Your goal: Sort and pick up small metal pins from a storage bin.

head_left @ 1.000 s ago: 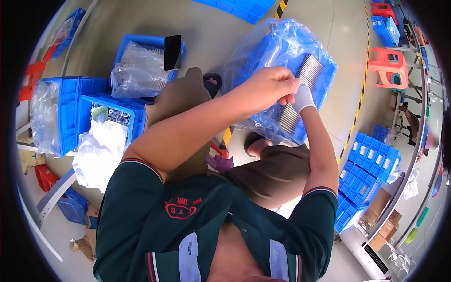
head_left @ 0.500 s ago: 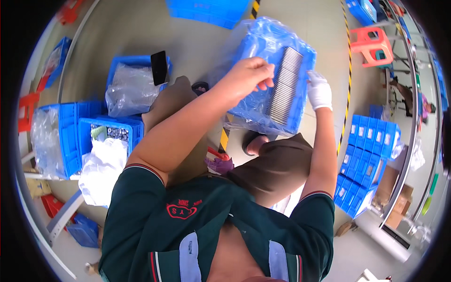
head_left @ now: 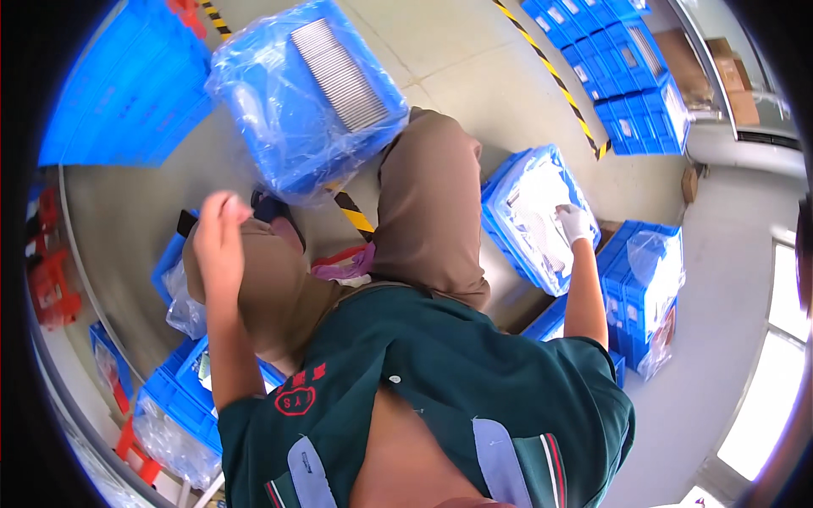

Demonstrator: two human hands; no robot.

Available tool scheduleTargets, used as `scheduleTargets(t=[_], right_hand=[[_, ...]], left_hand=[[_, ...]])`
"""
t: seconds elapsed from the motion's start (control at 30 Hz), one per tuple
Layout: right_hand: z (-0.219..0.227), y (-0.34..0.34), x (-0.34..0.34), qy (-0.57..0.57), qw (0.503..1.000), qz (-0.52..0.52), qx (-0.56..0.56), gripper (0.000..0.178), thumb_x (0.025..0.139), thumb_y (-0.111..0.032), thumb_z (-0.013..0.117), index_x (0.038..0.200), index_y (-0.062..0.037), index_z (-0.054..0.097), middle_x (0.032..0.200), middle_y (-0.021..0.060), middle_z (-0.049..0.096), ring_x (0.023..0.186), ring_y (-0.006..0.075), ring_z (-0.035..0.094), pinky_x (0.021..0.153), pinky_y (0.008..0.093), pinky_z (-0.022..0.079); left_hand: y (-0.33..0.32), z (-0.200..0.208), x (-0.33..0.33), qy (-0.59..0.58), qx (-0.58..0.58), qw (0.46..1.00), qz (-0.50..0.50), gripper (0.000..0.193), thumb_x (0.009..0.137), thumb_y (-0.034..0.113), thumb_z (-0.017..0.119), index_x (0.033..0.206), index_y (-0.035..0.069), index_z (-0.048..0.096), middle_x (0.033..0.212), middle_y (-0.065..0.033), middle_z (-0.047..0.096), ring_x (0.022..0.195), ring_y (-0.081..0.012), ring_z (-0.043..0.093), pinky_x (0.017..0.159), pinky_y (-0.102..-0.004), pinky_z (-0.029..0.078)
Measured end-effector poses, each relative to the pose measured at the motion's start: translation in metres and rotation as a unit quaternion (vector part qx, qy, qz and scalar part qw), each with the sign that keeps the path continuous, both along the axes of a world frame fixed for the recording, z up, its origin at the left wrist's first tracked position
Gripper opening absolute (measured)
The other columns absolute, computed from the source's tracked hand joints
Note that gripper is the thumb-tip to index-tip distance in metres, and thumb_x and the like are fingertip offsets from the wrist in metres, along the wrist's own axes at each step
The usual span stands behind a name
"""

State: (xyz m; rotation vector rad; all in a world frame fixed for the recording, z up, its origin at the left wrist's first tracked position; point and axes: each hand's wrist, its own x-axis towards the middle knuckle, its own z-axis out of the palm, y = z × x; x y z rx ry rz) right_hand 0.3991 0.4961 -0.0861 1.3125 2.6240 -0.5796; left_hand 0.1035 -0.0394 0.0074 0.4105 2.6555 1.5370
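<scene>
My right hand, in a white glove, reaches over a blue crate on my right. Its fingertips are at the pale thin parts inside the crate's clear plastic lining; their grip is too small and washed out to make out. My bare left hand hovers above my left knee, fingers raised and loosely apart, with nothing visible in it. Ahead of me, a larger blue crate, covered in clear plastic, holds a long row of thin, closely packed pale pieces.
Tall blue bins stand at far left. Blue crates are stacked at far right, with plastic-covered crates beside the right-hand crate. More bagged crates sit at lower left. Black-and-yellow tape marks the floor.
My body and view have turned right. My right hand has left the big crate's edge for the right-hand crate. My left hand has drawn back from over the big crate, its fingers loosening.
</scene>
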Motion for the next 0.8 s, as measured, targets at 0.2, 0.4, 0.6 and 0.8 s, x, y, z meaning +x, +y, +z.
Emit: scheduleTargets(t=[0.2, 0.4, 0.6, 0.8], right_hand=[[-0.045, -0.029, 0.054, -0.091, 0.969, -0.107, -0.201, 0.029, 0.078, -0.021, 0.049, 0.101, -0.0086, 0.061, 0.086, 0.01, 0.063, 0.075, 0.0211, 0.059, 0.071, 0.0296, 0.045], [-0.186, -0.009, 0.051, 0.001, 0.996, -0.064, -0.059, 0.04, 0.08, -0.013, 0.05, 0.118, -0.0026, 0.046, 0.101, 0.0145, 0.057, 0.085, 0.0202, 0.056, 0.073, 0.0262, 0.044], [-0.239, 0.081, 0.091, 0.026, 0.984, -0.166, -0.054, 0.041, 0.08, -0.014, 0.052, 0.118, -0.0019, 0.044, 0.098, 0.0179, 0.056, 0.08, 0.0218, 0.056, 0.071, 0.0313, 0.045], [-0.16, 0.049, 0.001, -0.063, 0.908, -0.293, -0.292, 0.05, 0.073, -0.037, 0.059, 0.111, -0.0071, 0.044, 0.102, 0.0171, 0.053, 0.074, 0.0293, 0.058, 0.06, 0.0418, 0.047]], left_hand=[[-0.065, 0.001, -0.02, 0.086, -0.164, 0.98, 0.078, 0.018, 0.089, 0.018, 0.042, 0.09, 0.002, 0.051, 0.077, -0.008, 0.058, 0.075, -0.0171, 0.054, 0.073, -0.0301, 0.042], [-0.116, -0.045, -0.056, -0.335, 0.181, 0.924, 0.026, 0.024, 0.089, 0.032, 0.044, 0.088, 0.008, 0.045, 0.076, -0.0022, 0.051, 0.073, -0.0119, 0.047, 0.071, -0.0254, 0.039], [-0.083, -0.082, -0.085, -0.34, 0.243, 0.908, -0.01, 0.025, 0.089, 0.032, 0.045, 0.086, 0.007, 0.045, 0.064, 0.0024, 0.039, 0.059, -0.0065, 0.036, 0.055, -0.0205, 0.033], [-0.133, -0.129, -0.177, -0.125, 0.009, 0.982, 0.139, 0.028, 0.089, 0.03, 0.042, 0.075, 0.006, 0.048, 0.053, -0.0005, 0.039, 0.05, -0.0095, 0.038, 0.047, -0.0247, 0.032]])
